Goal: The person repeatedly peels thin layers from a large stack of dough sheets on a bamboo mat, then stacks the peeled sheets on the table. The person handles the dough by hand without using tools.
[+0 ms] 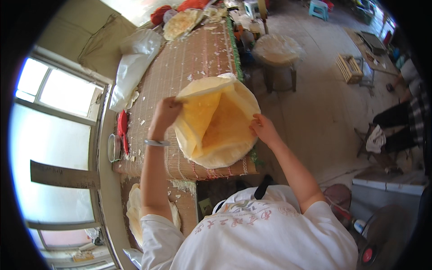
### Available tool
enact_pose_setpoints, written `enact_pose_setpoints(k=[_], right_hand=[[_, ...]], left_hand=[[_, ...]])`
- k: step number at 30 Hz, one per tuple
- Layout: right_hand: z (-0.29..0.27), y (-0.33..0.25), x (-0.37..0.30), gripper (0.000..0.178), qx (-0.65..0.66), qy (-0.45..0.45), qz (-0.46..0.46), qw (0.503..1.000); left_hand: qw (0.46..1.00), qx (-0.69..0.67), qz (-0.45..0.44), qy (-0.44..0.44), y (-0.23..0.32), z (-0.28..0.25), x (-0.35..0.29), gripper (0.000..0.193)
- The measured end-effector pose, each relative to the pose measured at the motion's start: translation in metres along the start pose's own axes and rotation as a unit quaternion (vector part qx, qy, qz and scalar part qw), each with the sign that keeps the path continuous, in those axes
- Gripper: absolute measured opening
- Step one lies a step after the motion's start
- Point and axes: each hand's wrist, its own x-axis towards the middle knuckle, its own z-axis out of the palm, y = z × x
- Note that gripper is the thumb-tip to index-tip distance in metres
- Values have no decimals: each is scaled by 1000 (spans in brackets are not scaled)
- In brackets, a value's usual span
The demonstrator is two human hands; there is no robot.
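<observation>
A large thin yellow pancake (220, 126) lies on a woven reed mat (189, 67) that covers a long table. My left hand (165, 112) grips the pancake's left edge and has lifted it, folding it over toward the middle. My right hand (263, 128) pinches the pancake's right edge. A silver bangle (156, 143) sits on my left wrist. The round bottom part of the pancake still rests flat on the mat.
White plastic bags (132, 67) lie along the mat's left side by the window. More pancakes (182, 22) are stacked at the far end, another pile (134, 211) near my left elbow. A stool with a round stack (276, 49) stands right of the table. A seated person (405, 121) is far right.
</observation>
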Motion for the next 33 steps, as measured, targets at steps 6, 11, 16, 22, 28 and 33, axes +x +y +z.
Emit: enact_pose_setpoints(k=[6, 11, 16, 22, 28, 33], right_hand=[[23, -47, 15, 63, -289, 17, -119, 950], [54, -45, 54, 68, -447, 12, -301, 843], [46, -63, 96, 80, -338, -62, 6, 939], [128, -111, 70, 106, -311, 155, -397, 850], [187, -147, 157, 112, -115, 125, -437, 883], [213, -135, 163, 114, -203, 28, -242, 949]], left_hand=[[994, 96, 20, 45, 53, -42, -8, 25], [980, 190, 40, 46, 42, -61, 6, 24], [985, 118, 51, 111, 39, -152, 24, 24], [983, 94, 56, 147, 80, -227, -21, 28], [974, 147, 91, 144, 113, -278, -86, 26], [969, 144, 73, 188, 91, -314, -127, 30]])
